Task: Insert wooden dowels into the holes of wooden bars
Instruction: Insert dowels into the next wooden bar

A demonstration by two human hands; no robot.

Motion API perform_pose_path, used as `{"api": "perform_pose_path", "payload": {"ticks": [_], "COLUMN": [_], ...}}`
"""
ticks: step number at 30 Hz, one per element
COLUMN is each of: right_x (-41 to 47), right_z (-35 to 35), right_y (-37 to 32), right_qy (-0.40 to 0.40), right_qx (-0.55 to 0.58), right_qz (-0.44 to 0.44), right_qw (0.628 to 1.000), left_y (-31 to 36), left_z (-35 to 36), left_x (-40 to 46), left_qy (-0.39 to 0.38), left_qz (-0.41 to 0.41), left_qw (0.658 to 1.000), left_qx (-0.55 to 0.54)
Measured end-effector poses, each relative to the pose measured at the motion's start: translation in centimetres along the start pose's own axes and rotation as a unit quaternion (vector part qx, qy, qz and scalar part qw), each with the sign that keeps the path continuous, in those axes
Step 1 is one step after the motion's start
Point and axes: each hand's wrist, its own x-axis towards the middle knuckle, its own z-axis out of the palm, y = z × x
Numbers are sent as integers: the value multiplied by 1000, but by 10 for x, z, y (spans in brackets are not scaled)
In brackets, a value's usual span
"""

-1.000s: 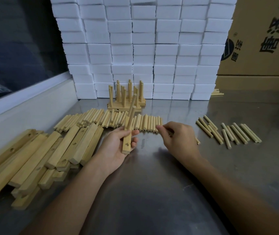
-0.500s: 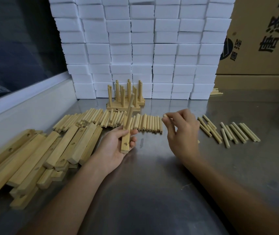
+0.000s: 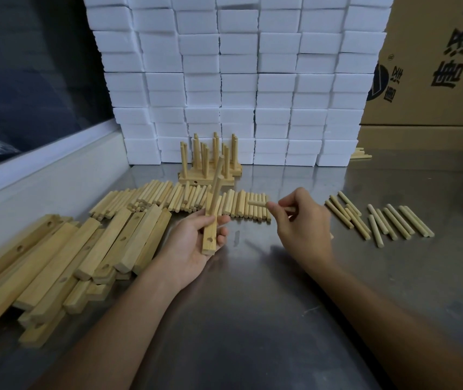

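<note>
The left hand [image 3: 196, 243] grips a wooden bar [image 3: 210, 235], one dowel already standing in it; the right hand [image 3: 300, 220] pinches a fresh dowel [image 3: 257, 203] just right of it. Best square its tip over the bar's near hole [image 3: 209, 239] before pushing.

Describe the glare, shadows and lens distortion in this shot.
Head view: soft glare streaks the steel tabletop; both hands cast faint shadows on it; wide-angle bending curves the stacked white foam blocks and the brown cardboard box; edges darken.
</note>
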Motion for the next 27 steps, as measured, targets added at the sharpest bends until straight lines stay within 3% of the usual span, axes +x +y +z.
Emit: {"api": "perform_pose_path", "payload": {"ticks": [6,20,27], "right_x": [3,2,-1], "right_z": [0,-1,-4], "right_y": [4,-1,-5], "right_qy": [-54,-8,-28], "right_qx": [-66,-71,16], "right_qz": [-18,-8,-22], "right_qw": [996,997,999], "left_y": [0,1,2], "left_z": [0,1,2], "left_x": [0,-1,-2], "left_qy": [4,5,8], "left_qz": [1,0,-10], "left_qw": [1000,1000,1000], "left_qx": [-3,-5,-24]}}
